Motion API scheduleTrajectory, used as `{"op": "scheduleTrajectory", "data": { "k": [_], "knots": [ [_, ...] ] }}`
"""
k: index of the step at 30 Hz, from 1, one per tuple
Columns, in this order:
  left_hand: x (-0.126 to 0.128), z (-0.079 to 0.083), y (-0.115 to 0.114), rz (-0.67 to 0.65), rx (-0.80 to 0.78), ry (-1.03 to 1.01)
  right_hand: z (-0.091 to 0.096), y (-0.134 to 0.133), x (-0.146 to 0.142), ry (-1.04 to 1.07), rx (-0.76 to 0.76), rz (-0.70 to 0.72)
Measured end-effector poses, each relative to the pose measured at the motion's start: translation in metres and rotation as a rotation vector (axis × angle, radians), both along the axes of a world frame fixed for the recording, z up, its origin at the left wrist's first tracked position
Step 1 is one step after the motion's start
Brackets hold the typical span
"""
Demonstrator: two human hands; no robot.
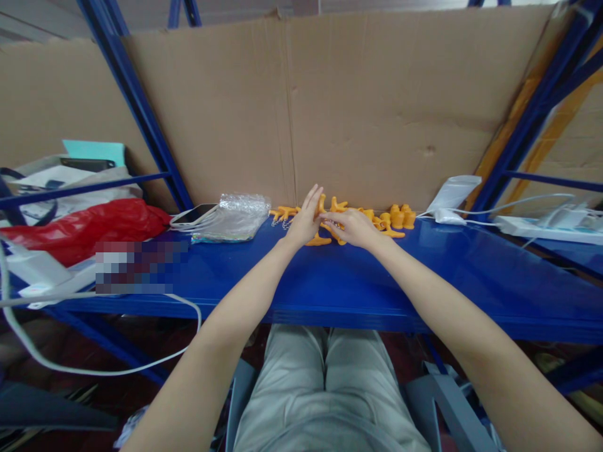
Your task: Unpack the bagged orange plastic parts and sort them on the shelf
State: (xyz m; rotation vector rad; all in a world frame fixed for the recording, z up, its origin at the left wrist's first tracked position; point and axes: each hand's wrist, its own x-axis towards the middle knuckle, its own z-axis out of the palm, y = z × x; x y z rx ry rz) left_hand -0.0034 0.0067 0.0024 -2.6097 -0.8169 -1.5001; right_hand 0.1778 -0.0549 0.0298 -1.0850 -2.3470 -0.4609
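Note:
My left hand (305, 218) stands on edge among small orange plastic pieces, its fingers stretched out toward the cardboard. Close beside it, my right hand (352, 227) lies over more of these pieces, fingers pointing left to the left palm. Its fingers look extended; anything beneath them is hidden. Branching orange pieces (284, 213) with small metal chains lie left of my hands. A curved orange piece (318, 240) is just in front of the left hand. Stubby upright orange pieces (403, 217) are grouped at the right.
The blue shelf (358, 282) is backed by a cardboard sheet (358, 107). To the left are clear plastic bags (235, 220), a phone (198, 214) and a red bag (94, 229). A power strip (551, 229) with white cables is at the right. Blue posts frame both sides.

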Motion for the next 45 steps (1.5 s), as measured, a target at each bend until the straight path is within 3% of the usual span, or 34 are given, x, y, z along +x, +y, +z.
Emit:
{"op": "scheduleTrajectory", "data": {
  "k": [12,17,20,30,38,45],
  "knots": [
    [0.007,0.019,-0.029,0.124,0.016,0.010,0.000,-0.001,0.003,0.009,-0.035,-0.210],
    [0.018,0.022,-0.046,0.088,-0.113,0.122,-0.006,0.007,0.006,0.055,-0.050,-0.102],
    [0.023,0.021,-0.049,0.079,-0.177,0.084,-0.007,0.009,0.008,0.066,-0.069,-0.053],
    [0.034,0.016,-0.048,-0.161,-0.679,-0.241,-0.008,0.014,0.014,0.030,-0.041,-0.082],
    [0.036,0.016,-0.050,-0.221,-1.004,-0.356,-0.008,0.013,0.016,-0.011,-0.077,-0.166],
    [0.034,0.013,-0.043,-0.236,-1.108,-0.563,-0.008,0.016,0.020,0.015,-0.070,-0.137]
  ]
}}
